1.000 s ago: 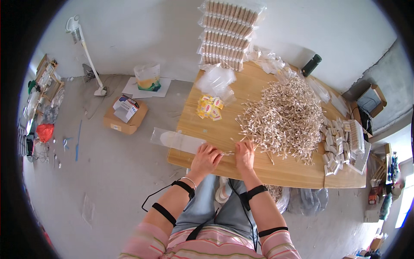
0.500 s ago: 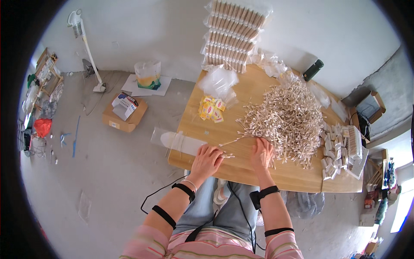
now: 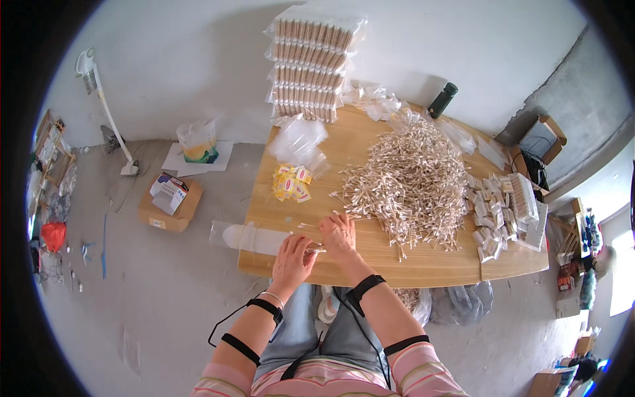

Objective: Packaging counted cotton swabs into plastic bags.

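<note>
My left hand (image 3: 294, 260) is closed around a small bunch of cotton swabs (image 3: 317, 250) at the table's near edge, their white tips poking out past the fingers. Just to its right, my right hand (image 3: 338, 233) is bent down low over the wood, fingers pinched. A cotton swab (image 3: 307, 225) sticks out leftward from its fingertips. A large heap of loose cotton swabs (image 3: 417, 178) spreads beyond my right hand. Left of my left hand lies a long white strip (image 3: 261, 239), with clear plastic film (image 3: 218, 233) past the table's left edge.
Small yellow-and-white packets (image 3: 291, 183) lie beside clear plastic bags (image 3: 299, 140). Bagged swabs (image 3: 311, 66) are stacked at the back, near a dark green bottle (image 3: 442, 100). Small packs (image 3: 491, 215) pile up at the right. A cardboard box (image 3: 170, 205) stands on the floor.
My right hand has moved left from the heap's edge to beside my left hand. The view has shifted, so the table sits farther left. My left hand still holds its swabs.
</note>
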A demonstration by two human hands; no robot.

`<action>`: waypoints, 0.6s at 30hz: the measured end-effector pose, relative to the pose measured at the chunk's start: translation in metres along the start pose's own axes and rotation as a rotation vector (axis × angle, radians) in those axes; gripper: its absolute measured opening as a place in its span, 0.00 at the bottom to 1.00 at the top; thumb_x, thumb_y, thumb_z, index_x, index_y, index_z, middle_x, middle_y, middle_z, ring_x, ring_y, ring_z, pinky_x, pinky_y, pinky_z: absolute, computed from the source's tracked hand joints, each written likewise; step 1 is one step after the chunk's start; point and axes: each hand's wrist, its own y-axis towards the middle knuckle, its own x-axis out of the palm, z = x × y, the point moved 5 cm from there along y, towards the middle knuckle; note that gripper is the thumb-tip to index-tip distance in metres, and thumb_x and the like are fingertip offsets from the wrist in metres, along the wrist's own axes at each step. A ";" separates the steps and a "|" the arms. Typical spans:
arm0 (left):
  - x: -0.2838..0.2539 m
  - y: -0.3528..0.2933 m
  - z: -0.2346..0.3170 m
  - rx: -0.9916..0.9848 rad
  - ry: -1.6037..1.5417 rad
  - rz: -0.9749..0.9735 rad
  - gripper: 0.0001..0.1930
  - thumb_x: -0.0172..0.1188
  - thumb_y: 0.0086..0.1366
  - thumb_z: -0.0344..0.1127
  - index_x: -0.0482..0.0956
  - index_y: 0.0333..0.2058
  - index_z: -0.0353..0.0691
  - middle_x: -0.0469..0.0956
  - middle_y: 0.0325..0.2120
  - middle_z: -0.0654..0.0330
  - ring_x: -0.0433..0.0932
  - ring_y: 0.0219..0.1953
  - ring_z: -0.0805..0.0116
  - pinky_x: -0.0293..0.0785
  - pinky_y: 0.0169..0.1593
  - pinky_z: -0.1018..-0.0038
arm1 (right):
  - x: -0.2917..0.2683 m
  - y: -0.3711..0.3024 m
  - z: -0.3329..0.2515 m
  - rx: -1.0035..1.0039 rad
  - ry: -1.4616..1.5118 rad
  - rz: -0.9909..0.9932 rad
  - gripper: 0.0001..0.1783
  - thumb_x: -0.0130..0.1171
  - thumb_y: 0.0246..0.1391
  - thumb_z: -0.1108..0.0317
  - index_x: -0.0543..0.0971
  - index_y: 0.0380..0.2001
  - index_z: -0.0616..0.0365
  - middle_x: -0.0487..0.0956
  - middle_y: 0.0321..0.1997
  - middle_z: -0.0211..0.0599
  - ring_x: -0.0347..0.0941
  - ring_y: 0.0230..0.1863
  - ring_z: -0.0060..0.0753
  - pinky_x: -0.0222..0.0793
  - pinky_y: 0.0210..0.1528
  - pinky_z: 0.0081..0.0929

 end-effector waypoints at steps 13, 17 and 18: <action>-0.005 0.004 0.001 -0.049 0.073 -0.030 0.32 0.59 0.57 0.40 0.60 0.57 0.34 0.62 0.58 0.42 0.58 0.64 0.46 0.52 0.67 0.56 | -0.025 -0.057 -0.004 0.022 0.211 0.032 0.18 0.56 0.45 0.72 0.77 0.43 0.55 0.72 0.51 0.41 0.64 0.54 0.50 0.60 0.57 0.47; 0.000 0.002 -0.002 -0.003 -0.036 -0.069 0.31 0.60 0.55 0.34 0.61 0.57 0.34 0.67 0.56 0.45 0.63 0.61 0.47 0.58 0.65 0.59 | -0.025 -0.061 -0.014 -0.015 0.098 -0.028 0.22 0.57 0.48 0.66 0.73 0.49 0.57 0.69 0.55 0.42 0.62 0.58 0.50 0.56 0.61 0.47; 0.000 0.001 -0.001 -0.001 -0.035 -0.071 0.31 0.60 0.55 0.34 0.61 0.57 0.34 0.67 0.56 0.45 0.63 0.61 0.47 0.58 0.65 0.59 | -0.025 -0.061 -0.012 -0.012 0.100 -0.027 0.22 0.57 0.48 0.66 0.73 0.49 0.57 0.69 0.55 0.42 0.62 0.58 0.50 0.56 0.61 0.47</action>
